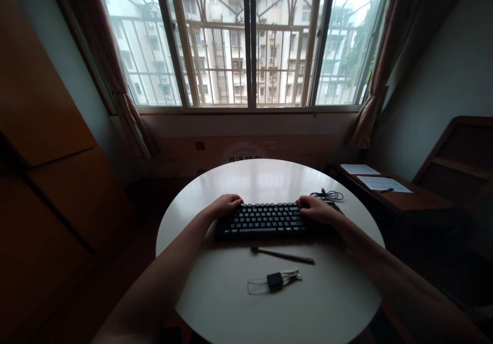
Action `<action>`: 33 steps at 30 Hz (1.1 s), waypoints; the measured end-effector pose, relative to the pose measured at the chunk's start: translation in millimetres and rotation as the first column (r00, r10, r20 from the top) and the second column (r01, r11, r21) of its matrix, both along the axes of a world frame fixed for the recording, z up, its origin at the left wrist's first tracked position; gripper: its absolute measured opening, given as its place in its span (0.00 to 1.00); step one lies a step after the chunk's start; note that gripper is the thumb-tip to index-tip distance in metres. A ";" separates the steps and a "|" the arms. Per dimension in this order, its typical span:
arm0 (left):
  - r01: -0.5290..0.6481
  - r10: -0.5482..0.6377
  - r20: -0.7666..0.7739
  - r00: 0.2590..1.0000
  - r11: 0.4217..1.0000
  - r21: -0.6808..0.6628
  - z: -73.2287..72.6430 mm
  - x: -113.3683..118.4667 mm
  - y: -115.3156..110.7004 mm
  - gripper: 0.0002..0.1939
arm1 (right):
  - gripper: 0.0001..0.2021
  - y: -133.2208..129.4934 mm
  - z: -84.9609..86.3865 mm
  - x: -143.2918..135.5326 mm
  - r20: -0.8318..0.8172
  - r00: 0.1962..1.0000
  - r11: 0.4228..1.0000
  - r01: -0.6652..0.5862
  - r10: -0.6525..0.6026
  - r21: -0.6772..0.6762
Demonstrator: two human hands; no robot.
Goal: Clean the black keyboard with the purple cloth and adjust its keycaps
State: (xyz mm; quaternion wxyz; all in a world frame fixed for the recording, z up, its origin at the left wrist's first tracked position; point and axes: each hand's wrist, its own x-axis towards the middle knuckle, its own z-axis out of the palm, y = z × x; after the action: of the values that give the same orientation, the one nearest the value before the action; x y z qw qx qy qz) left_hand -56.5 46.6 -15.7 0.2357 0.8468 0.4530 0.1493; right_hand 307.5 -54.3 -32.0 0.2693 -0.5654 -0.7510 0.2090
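A black keyboard (265,220) lies on the round white table (215,303), its keys facing up. My left hand (226,205) grips its left end, fingers curled over the far edge. On the right part of the keyboard, my right hand (316,209) is closed at the far edge, covering some of the keys. Just in front of the keyboard lies a thin brush (285,255), like a toothbrush, its head to the left. Nearer to me is a small black tool (275,281) with wire loops on the left and pale prongs on the right.
A coiled black cable (327,195) lies behind my right hand. To the right stands a brown wooden table (427,198) with papers (385,183) and a pen (387,190). Orange-brown cabinets (46,102) are at the left, and a barred window is ahead.
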 end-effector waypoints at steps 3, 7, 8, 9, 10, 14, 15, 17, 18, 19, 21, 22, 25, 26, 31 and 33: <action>0.002 -0.002 0.000 1.000 1.000 -0.004 1.2 0.0 -0.9 0.22 | 0.05 1.0 0.7 12.4 -0.063 0.998 1.000 0.014 -0.012 0.028; 0.005 -0.005 -0.005 1.000 1.000 -0.001 2.0 -0.4 -1.3 0.23 | 0.06 -0.8 6.9 34.4 -0.208 0.962 0.975 0.202 -0.178 0.098; 0.003 -0.003 -0.006 1.000 1.000 -0.004 2.2 -0.6 -1.4 0.23 | 0.07 -2.4 9.1 38.7 -0.244 0.945 0.965 0.245 -0.217 0.094; 0.002 -0.002 -0.007 1.000 1.000 -0.006 2.3 -0.8 -1.4 0.23 | 0.08 -4.7 11.2 42.4 -0.287 0.930 0.959 0.266 -0.228 0.097; 0.002 -0.002 -0.008 1.000 1.000 -0.008 2.4 -1.0 -1.2 0.23 | 0.09 -7.7 13.3 45.5 -0.344 0.914 0.958 0.265 -0.215 0.105; 0.006 -0.006 -0.014 1.000 1.000 -0.003 2.6 -1.7 -0.5 0.23 | 0.15 -26.3 19.3 56.2 -0.580 0.814 0.998 0.058 -0.040 0.013; 0.005 -0.005 -0.015 1.000 1.000 -0.004 2.8 -1.7 -0.5 0.23 | 0.15 -31.2 20.2 58.8 -0.607 0.795 0.999 -0.017 -0.007 -0.034; 0.001 -0.001 -0.012 1.000 1.000 -0.006 3.4 -1.5 -1.0 0.23 | 0.16 -38.3 21.7 62.5 -0.641 0.766 0.991 -0.117 0.048 -0.066; -0.002 0.002 -0.009 1.000 1.000 -0.009 3.7 -1.3 -1.4 0.23 | 0.17 -39.7 22.3 63.0 -0.646 0.760 0.986 -0.155 0.075 -0.067; -0.004 0.004 -0.006 1.000 1.000 -0.012 4.0 -1.1 -1.9 0.23 | 0.17 -39.5 22.7 62.4 -0.635 0.766 0.981 -0.182 0.101 -0.063; -0.009 0.009 -0.001 1.000 1.000 -0.018 4.4 -0.8 -2.8 0.23 | 0.15 -34.8 22.1 57.4 -0.545 0.826 0.977 -0.206 0.141 -0.060; -0.009 0.009 0.001 1.000 1.000 -0.019 4.2 -0.8 -2.9 0.23 | 0.14 -31.1 21.0 53.5 -0.477 0.867 0.982 -0.183 0.142 -0.040; -0.008 0.008 -0.002 1.000 1.000 -0.013 2.7 -1.8 -1.7 0.23 | 0.12 -20.8 15.3 41.4 -0.218 0.972 0.996 -0.090 0.091 0.017; -0.008 0.008 -0.007 1.000 1.000 -0.011 1.9 -2.3 -0.9 0.22 | 0.12 -18.8 13.6 38.5 -0.158 0.985 0.998 -0.060 0.065 0.036; 0.005 -0.005 -0.002 1.000 1.000 -0.006 -1.2 -4.4 3.4 0.22 | 0.07 -22.8 16.5 33.0 0.046 0.999 0.961 0.012 -0.025 0.276; 0.007 -0.007 -0.003 1.000 1.000 -0.007 -1.5 -4.1 3.6 0.22 | 0.06 -26.4 20.1 32.6 0.101 0.995 0.963 -0.041 0.014 0.265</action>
State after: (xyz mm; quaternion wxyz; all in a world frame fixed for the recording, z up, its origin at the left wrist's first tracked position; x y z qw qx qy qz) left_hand -60.6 50.2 -17.3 0.2384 0.8477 0.4510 0.1454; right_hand 340.1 -80.7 -11.8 0.3026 -0.5232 -0.7924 0.0816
